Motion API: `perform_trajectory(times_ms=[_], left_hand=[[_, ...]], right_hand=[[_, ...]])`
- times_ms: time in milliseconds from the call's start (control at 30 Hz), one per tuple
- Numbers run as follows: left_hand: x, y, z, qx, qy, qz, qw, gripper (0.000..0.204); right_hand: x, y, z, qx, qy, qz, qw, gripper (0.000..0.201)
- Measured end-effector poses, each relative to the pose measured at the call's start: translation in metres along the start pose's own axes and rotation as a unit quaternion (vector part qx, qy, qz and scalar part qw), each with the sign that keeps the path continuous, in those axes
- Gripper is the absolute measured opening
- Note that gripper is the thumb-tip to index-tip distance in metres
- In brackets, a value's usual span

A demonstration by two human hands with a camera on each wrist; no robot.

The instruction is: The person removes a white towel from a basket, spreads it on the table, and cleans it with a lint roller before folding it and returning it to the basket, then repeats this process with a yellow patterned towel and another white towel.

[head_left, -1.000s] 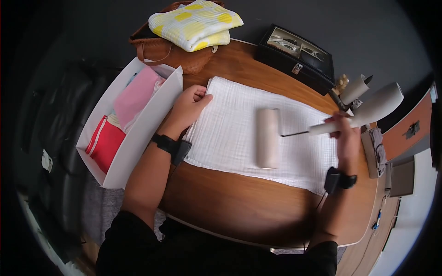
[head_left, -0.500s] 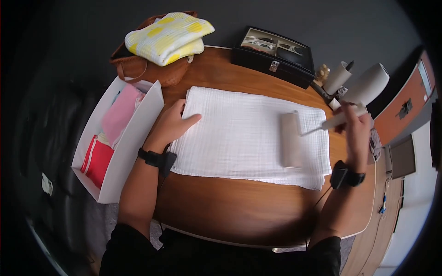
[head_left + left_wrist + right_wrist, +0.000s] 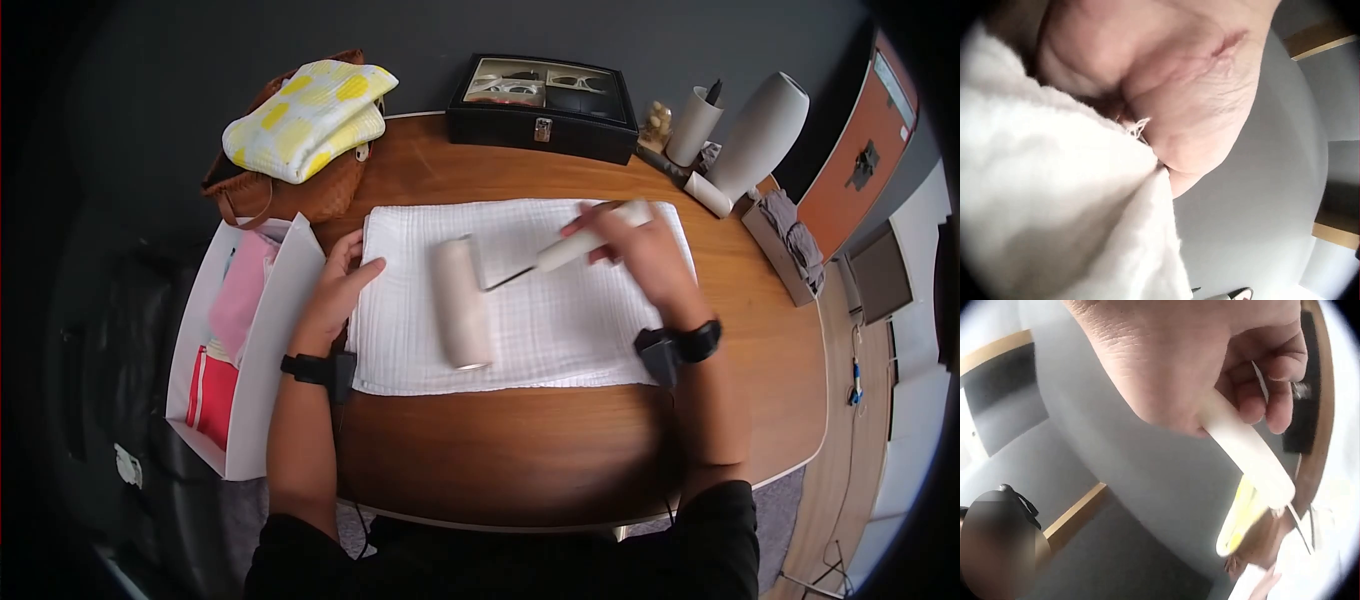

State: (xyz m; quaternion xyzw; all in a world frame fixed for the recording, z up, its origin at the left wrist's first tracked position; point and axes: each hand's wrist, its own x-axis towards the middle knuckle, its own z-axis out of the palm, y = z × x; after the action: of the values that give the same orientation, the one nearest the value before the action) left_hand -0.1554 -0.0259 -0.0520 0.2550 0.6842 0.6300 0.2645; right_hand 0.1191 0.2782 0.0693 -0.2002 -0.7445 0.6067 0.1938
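Note:
A folded white gauze cloth (image 3: 570, 345) lies flat on the wooden table. At its left edge my left hand (image 3: 335, 295) holds the fabric, thumb over the top; the left wrist view shows the cloth's frayed edge (image 3: 1138, 128) against the palm, fingers mostly hidden. My right hand (image 3: 650, 255) grips the white handle (image 3: 1250, 459) of a lint roller. The roller's pale cylinder (image 3: 462, 305) is over the left half of the cloth, slightly blurred, joined to the handle by a thin dark rod.
Left of the cloth stands a white box (image 3: 285, 310) with pink and red folded fabrics. Behind it, a yellow-spotted cloth (image 3: 310, 115) sits on a brown bag (image 3: 335, 190). A black glasses case (image 3: 545, 110), a white vase (image 3: 760, 135) and a grey-filled box (image 3: 785, 245) line the back and right.
The roller went right across the cloth, then back left to its left half, the right hand moving with it. The left hand stays at the left edge. The head view has shifted.

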Motion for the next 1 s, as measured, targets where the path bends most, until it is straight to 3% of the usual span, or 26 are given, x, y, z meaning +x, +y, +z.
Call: perform_trajectory(times_ms=[100, 300, 367, 533, 700, 833, 900, 1000], left_hand=[[-0.001, 0.002, 0.002, 0.038, 0.037, 0.0, 0.999, 0.076], [0.0, 0.005, 0.001, 0.021, 0.035, -0.022, 0.999, 0.086], [-0.001, 0.007, 0.003, 0.015, 0.038, -0.034, 0.999, 0.083], [0.001, 0.002, -0.004, -0.023, -0.012, -0.051, 0.998, 0.077], [-0.015, 0.032, 0.004, 0.025, -0.029, -0.109, 0.993, 0.075], [-0.029, 0.045, 0.004, 0.111, -0.05, -0.125, 0.985, 0.081], [-0.034, 0.042, -0.001, 0.092, -0.046, -0.108, 0.989, 0.087], [-0.047, 0.045, 0.002, 0.044, -0.006, -0.054, 0.998, 0.09]], right_hand=[[-0.002, -0.014, -0.054, -0.044, 0.115, -0.007, 0.992, 0.03], [-0.016, -0.027, -0.143, -0.189, 0.257, -0.008, 0.948, 0.031], [-0.021, -0.028, -0.157, -0.22, 0.277, 0.004, 0.935, 0.034], [-0.022, -0.035, -0.13, -0.23, 0.275, -0.045, 0.932, 0.033], [-0.013, -0.022, -0.079, -0.053, 0.167, -0.051, 0.983, 0.026], [-0.002, 0.015, -0.066, 0.055, 0.04, 0.015, 0.998, 0.027], [-0.005, 0.055, -0.081, 0.123, 0.064, 0.011, 0.99, 0.026], [-0.018, 0.098, -0.125, 0.21, 0.217, 0.023, 0.953, 0.022]])
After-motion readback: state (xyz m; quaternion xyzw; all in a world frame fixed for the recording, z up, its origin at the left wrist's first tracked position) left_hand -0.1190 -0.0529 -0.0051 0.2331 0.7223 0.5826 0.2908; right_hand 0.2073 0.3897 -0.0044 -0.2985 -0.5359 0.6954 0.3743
